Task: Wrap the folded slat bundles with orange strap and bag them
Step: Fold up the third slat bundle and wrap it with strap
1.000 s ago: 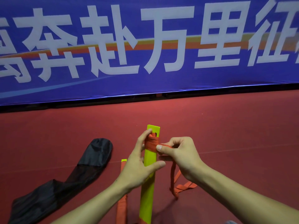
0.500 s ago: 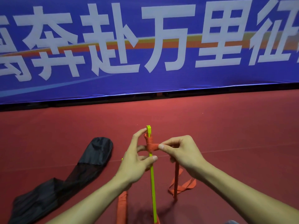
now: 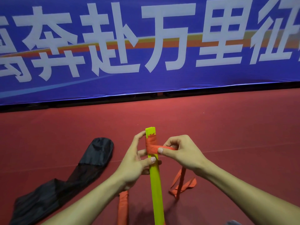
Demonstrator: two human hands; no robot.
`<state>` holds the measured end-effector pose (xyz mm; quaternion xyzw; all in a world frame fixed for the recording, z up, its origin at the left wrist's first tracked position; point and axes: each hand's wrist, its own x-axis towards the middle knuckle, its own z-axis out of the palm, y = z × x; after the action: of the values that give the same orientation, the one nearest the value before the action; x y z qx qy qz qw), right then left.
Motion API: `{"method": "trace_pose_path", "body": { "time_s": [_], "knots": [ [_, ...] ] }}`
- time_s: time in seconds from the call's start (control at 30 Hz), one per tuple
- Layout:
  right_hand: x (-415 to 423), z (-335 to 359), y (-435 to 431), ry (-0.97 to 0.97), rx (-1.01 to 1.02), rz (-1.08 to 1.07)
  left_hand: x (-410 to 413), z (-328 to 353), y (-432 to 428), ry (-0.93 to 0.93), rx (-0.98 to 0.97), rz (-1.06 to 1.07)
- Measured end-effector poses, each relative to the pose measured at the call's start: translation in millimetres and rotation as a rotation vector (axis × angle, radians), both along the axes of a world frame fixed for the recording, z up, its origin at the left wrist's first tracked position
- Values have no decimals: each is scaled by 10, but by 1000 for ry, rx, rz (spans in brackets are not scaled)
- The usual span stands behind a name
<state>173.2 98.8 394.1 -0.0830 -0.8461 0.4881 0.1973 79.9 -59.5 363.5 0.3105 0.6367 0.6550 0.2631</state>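
Note:
A yellow-green folded slat bundle [image 3: 155, 184] stands upright in the lower middle of the head view. My left hand [image 3: 134, 164] grips it just below its top, thumb across the front. An orange strap [image 3: 151, 146] is wound several times round the top of the bundle. My right hand [image 3: 180, 151] pinches the strap taut to the right of the bundle. The strap's loose tail [image 3: 181, 184] hangs below that hand and lies folded on the floor. A black bag [image 3: 69, 172] lies flat on the floor to the left.
A second bundle wrapped in orange strap [image 3: 122, 207] lies on the red floor [image 3: 227, 127] under my left forearm. A blue banner [image 3: 146, 46] with large white characters stands along the far edge of the floor.
The bundle has turned in my left hand from edge-on to its broad face. My right hand has drawn the strap across the front, adding a lower turn.

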Motion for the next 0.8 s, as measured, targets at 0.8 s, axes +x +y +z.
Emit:
{"method": "trace_pose_path", "body": {
  "time_s": [0.8],
  "knots": [
    [26, 7, -15, 73, -156, 35, 88, 43, 86, -40, 238, 124]
  ]
}}
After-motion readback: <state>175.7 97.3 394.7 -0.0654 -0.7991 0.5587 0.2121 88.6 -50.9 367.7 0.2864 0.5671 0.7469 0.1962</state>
